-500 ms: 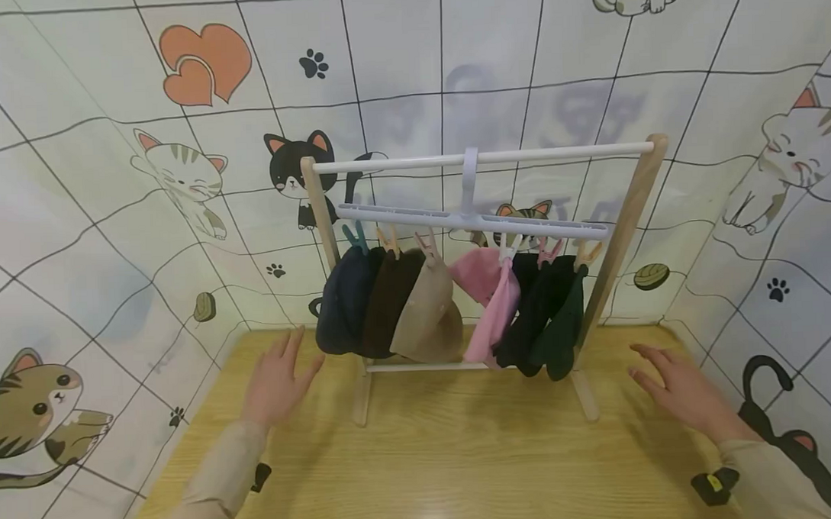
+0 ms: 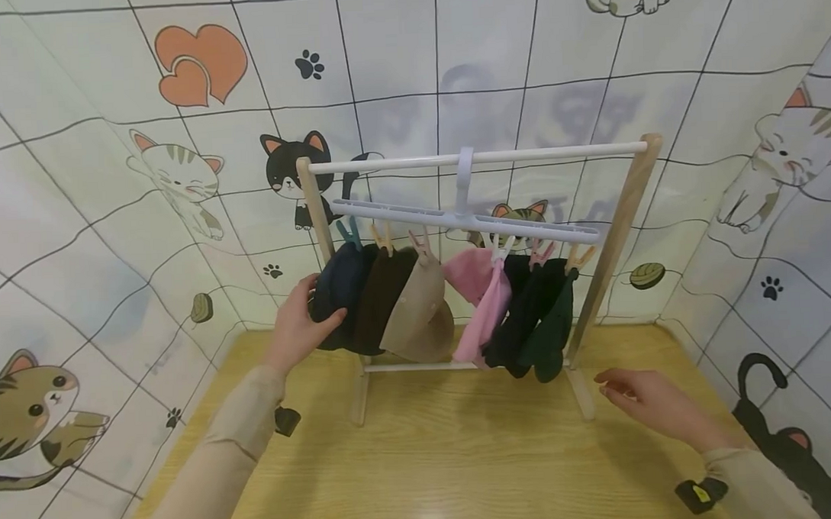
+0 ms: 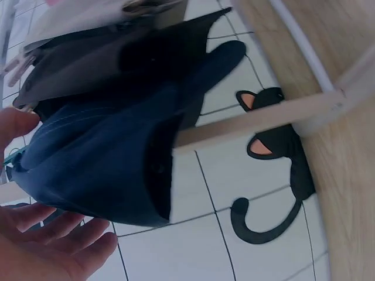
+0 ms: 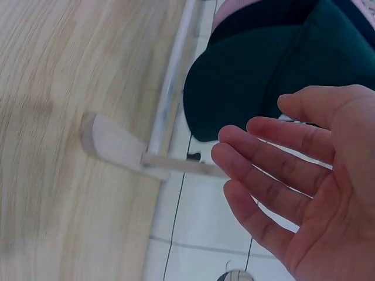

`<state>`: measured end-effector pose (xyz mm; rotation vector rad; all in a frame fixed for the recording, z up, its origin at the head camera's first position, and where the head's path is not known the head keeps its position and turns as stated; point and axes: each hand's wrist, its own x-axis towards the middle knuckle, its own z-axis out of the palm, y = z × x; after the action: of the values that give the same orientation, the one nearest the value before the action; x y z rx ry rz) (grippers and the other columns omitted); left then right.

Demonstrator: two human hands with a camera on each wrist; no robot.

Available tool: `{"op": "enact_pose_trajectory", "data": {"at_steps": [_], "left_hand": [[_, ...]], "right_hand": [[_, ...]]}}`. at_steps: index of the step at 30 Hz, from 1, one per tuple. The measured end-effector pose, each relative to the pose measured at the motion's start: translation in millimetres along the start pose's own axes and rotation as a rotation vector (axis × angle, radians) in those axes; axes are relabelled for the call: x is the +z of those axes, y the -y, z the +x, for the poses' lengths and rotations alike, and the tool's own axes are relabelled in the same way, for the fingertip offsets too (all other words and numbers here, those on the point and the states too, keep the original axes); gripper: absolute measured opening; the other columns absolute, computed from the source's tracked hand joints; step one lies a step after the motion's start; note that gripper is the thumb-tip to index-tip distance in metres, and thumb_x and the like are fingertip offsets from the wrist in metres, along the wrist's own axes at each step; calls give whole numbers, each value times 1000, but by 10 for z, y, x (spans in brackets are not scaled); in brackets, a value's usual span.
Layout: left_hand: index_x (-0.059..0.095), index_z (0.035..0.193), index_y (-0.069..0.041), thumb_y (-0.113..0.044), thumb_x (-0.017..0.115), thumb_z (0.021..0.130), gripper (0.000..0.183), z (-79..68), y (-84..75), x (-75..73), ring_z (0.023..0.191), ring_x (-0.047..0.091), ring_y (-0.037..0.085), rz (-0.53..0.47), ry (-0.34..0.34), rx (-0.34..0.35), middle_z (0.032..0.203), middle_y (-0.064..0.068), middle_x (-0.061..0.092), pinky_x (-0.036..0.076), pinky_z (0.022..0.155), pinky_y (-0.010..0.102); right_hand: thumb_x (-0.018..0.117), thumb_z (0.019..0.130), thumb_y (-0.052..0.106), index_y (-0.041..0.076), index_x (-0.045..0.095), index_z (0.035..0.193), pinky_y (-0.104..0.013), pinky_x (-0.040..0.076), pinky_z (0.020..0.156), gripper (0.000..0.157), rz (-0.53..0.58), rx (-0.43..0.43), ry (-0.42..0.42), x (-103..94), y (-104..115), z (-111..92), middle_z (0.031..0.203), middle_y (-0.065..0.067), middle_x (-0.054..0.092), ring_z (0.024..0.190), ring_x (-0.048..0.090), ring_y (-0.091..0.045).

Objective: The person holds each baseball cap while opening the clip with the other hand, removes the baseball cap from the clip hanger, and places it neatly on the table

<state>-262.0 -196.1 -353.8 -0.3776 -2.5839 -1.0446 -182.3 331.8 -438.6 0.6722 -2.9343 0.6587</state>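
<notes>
Caps (image 2: 413, 309) between the 2 hands (image 2: 299, 325) (image 2: 653, 405)

The left sleeve (image 2: 225, 430) is long, beige and creased; the right sleeve (image 2: 760, 483) is beige too; a small black block (image 2: 287, 421) sits by the left wrist, a yellow-marked black device (image 2: 688, 500) by the right

Head camera looks forward, down, at whole rack (image 2: 556, 153). Wrist cameras closer; left shares with it navy cap (image 3: 99, 158), right green cap (image 4: 246, 82).

Cat-patterned white walls (image 2: 394, 54), wood-grain tabletop (image 2: 464, 456)
</notes>
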Motion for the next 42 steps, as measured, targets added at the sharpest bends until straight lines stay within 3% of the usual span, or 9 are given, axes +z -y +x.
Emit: {"op": "enact_pose_trajectory", "data": {"at_steps": [6,13,18,24,35,42], "left_hand": [[41,133,1,-17,71,87,59,83,-37,4,97,64,40,-73,-20,-12,122,28,56,50,83,52],[41,132,0,-12,72,85,57,74,-99,34,91,65,37,-111,8,-14,116,26,59,52,80,49],[46,126,1,-12,72,85,51,39,-144,52,85,66,34,-63,19,21,105,23,63,54,73,47],[53,116,1,-12,70,86,37,6,-182,81,73,65,27,-22,70,54,91,17,64,53,64,41],[60,110,2,-7,69,87,26,-114,-96,182,78,66,30,32,104,76,90,17,66,53,69,44],[58,100,1,-3,69,86,17,-186,-128,267,75,66,27,12,122,104,85,15,67,52,64,40]], "right_hand": [[64,91,10,3,67,109,-33,52,67,19,35,-88,16,27,134,85,94,0,69,80,64,-11],[65,90,8,2,68,106,-31,52,66,18,47,-195,5,126,351,213,94,0,69,80,62,-5],[64,92,13,4,68,107,-33,53,69,18,41,-207,60,133,592,315,96,-1,69,83,63,-10],[62,95,16,6,68,109,-32,53,71,18,98,-300,89,114,834,462,98,1,69,83,61,-5],[62,95,11,7,68,112,-33,52,76,19,138,-375,67,58,1179,793,102,3,69,83,59,-2],[63,94,12,11,70,108,-29,53,78,15,194,-387,62,-51,1442,1034,97,7,68,86,62,-4]]}}
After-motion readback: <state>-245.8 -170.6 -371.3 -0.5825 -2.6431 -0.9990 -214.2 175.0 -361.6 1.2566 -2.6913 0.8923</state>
